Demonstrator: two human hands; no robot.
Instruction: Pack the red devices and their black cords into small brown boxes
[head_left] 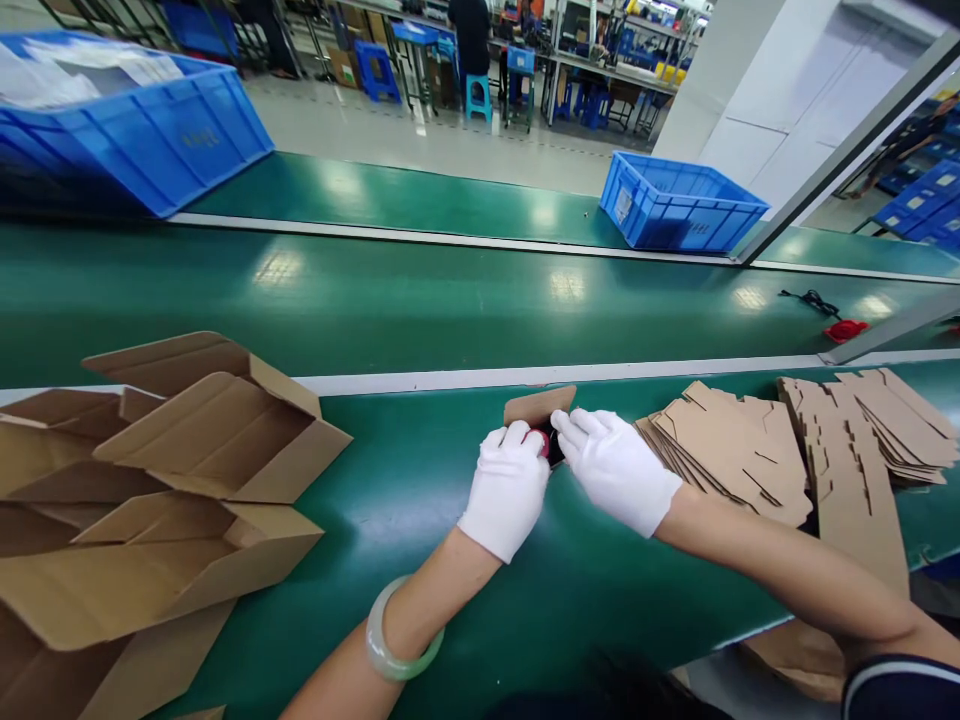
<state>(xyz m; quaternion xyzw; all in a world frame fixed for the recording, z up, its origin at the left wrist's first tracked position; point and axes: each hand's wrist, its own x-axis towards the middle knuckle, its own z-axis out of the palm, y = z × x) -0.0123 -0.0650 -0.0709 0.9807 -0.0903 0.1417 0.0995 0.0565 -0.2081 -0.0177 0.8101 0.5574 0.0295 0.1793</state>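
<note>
Your L hand gripped the red/black item by the cardboard flap; cdn't tell if your R hand gripped too. Light pressure w/o creasing the flap was prob best.

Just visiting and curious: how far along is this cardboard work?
Apparently partway. The folded boxes at left look shaped, though their lids stand open. The left hand and right hand are busy with a red-and-black item beside a small cardboard flap. The flat cardboard stacks at right seemingly await folding.
</note>
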